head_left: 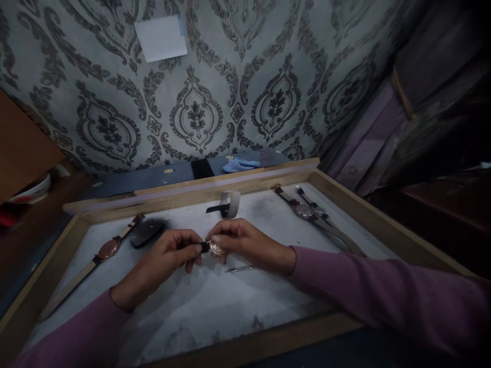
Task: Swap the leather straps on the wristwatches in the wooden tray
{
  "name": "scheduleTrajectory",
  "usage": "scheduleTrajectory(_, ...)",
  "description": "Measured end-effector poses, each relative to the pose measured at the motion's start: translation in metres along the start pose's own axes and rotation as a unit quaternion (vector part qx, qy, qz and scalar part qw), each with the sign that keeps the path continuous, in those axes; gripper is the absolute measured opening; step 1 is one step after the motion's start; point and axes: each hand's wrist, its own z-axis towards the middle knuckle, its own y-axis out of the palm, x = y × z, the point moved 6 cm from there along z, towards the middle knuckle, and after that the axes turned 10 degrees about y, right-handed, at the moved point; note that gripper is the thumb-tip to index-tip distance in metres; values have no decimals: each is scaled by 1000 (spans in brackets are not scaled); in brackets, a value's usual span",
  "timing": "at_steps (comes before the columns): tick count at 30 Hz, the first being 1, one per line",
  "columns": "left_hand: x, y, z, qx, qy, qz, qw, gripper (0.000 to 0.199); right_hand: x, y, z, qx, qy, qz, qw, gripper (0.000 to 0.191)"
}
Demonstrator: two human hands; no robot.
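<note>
Head view: both hands meet at the centre of a wood-rimmed tray (230,182), with the watch (217,249) between them, held above the pale base. Left hand (169,250) has its thumb and fingers clamped on a short black strap (205,247); right hand (243,241) has its fingers clamped around the case. No gap is seen in either grip.

Step in hand, as judged: work at the joint between strap and case. Whether the two are fastened or merely held together cannot be told. The next move appears to call for a steady case in the right hand and fine alignment of the strap end by the left. A thin tool (240,269) lies near, at four o'clock from the watch, untouched.

Condition of the watch: gold-toned, round, bright at the face, partly covered by the right fingers; dial detail is too small to read. The strap is dark, its far part hidden in the left hand. A grey holder (234,205) stands at one o'clock; a dark oval object (148,233) lies at ten.
</note>
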Motion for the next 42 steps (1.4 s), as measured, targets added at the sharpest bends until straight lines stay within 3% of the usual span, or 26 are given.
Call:
scheduleTrajectory(4,-10,-6,0,0,-57,18,998,23,0,-7,2,5,3,-42,999,32)
scheduleTrajectory(9,-19,-6,0,-6,-95,50,994,22,0,-9,0,47,15,-204,978,9)
scheduleTrajectory(16,-27,-10,-1,-14,-106,82,991,21,-21,-2,-13,119,-89,-485,862,14)
scheduleTrajectory(21,-30,-11,0,-14,-88,100,991,19,-21,24,-23,19,-207,-547,811,24)
scheduleTrajectory(25,-29,-10,0,-7,-99,121,988,14,-9,36,-25,-17,-240,-629,739,38)
scheduleTrajectory(32,-26,-10,-1,-4,-93,162,982,10,-6,41,-26,10,-276,-658,701,46)
scheduleTrajectory(38,-30,-11,-3,-23,-79,220,972,10,1,44,-24,29,-303,-694,652,42)
scheduleTrajectory(42,-17,-10,-7,-20,-63,291,954,12,9,44,-22,44,-314,-722,615,38)
